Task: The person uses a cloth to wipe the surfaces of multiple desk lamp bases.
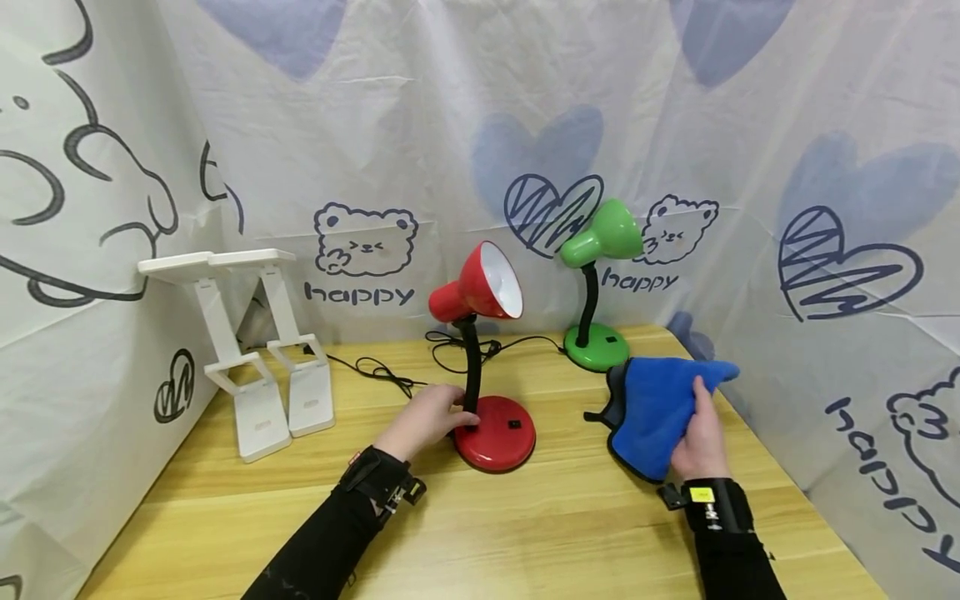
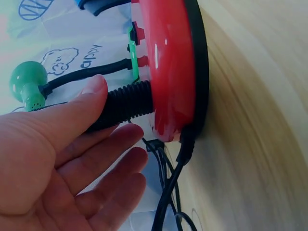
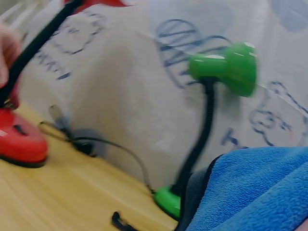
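Observation:
A red desk lamp (image 1: pixel 498 437) stands upright on the wooden table, its shade tilted up and to the right. My left hand (image 1: pixel 429 418) holds the lower part of its black flexible neck (image 2: pixel 127 101), thumb on one side and fingers on the other, close above the red base. My right hand (image 1: pixel 702 437) grips a blue cloth (image 1: pixel 652 408) with black edging and a dark strap, which hangs to the left of the fingers. In the right wrist view the cloth (image 3: pixel 260 187) covers nearly all of that hand. Behind the cloth stands a green desk lamp (image 1: pixel 596 346).
Two white folding stands (image 1: pixel 258 417) are side by side at the left of the table (image 1: pixel 585 533). Black power cords (image 1: pixel 382 373) lie behind the red lamp. Printed white curtains (image 1: pixel 450 125) enclose the back and both sides.

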Tool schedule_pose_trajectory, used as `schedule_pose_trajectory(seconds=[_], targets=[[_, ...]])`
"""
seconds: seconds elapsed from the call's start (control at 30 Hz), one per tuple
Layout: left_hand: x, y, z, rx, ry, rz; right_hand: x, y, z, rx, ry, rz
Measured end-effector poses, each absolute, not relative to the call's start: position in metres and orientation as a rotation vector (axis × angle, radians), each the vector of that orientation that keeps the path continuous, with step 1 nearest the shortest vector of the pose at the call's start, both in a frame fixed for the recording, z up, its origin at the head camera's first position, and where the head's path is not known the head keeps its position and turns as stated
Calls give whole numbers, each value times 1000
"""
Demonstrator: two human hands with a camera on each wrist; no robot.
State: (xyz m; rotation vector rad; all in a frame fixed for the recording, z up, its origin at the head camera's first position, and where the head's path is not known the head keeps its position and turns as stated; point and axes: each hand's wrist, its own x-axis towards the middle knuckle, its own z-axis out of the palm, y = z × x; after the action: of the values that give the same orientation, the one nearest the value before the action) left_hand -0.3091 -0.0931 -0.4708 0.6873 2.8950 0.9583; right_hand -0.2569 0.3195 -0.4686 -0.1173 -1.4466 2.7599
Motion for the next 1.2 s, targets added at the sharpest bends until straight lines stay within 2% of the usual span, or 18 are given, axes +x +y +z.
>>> schedule_pose_trajectory(seconds=[0.17,0.27,0.37,0.57,0.67,0.8,1.03,1.2], targets=[[-309,-91,-472,701,2905,935,-262,282,-462,-22,-1940,2456],[-309,-91,-472,720,2914,919,-266,256,-461,-13,-2274,2107],[-310,-91,-473,739,2937,900,-268,227,-468,108,-2600,1683],[-313,-93,-474,835,3002,810,-263,173,-489,838,-2946,965],[-314,-94,-475,851,3034,740,-262,154,-491,1036,-2965,640],[-314,-95,-474,835,3007,727,-275,137,-493,1045,-3002,455],[-312,-97,-474,857,3008,720,-311,123,-503,963,-3052,480],[-312,-95,-475,815,2978,775,-315,120,-504,964,-3062,448]])
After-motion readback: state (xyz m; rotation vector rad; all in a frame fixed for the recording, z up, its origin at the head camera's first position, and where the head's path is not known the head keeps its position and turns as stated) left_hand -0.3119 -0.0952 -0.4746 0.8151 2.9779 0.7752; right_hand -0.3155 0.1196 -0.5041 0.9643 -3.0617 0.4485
